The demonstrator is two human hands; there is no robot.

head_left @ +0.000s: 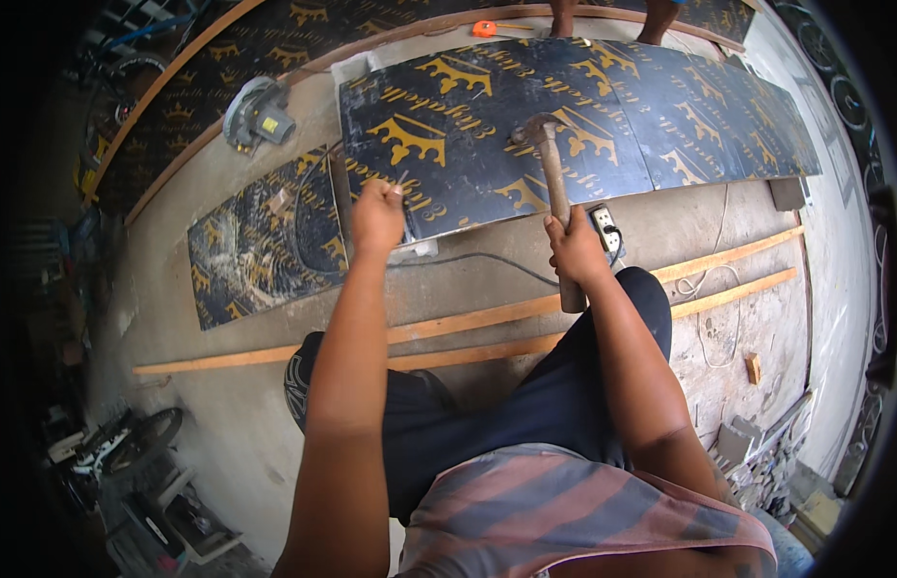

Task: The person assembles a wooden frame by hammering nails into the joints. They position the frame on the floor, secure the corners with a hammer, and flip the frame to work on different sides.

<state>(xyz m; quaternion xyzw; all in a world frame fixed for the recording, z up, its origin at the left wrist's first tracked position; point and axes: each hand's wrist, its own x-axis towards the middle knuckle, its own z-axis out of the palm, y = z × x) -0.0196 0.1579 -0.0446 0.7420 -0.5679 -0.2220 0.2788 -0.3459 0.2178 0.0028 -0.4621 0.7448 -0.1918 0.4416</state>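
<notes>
My right hand [576, 250] is closed round the wooden handle of a hammer [554, 178]. The hammer's metal head lies over a black panel [497, 154] with gold crown prints. Close to the panel's near left corner, my left hand [376, 217] is pinched shut. A thin grey nail [403, 178] seems to stick out from its fingertips, though most of it is hidden. A seam crosses the panel toward its right part. Beside my left hand lies a smaller black panel [265, 236], dusty with pale powder, with a small wooden block [279, 201] on it.
A circular saw [261, 114] rests at the far left. A white power strip [607, 231] with a dark cable sits near my right knee. Two long wooden strips [448, 328] cross the floor. Another person's feet [651, 29] stand beyond the panel, near an orange tape measure [484, 29].
</notes>
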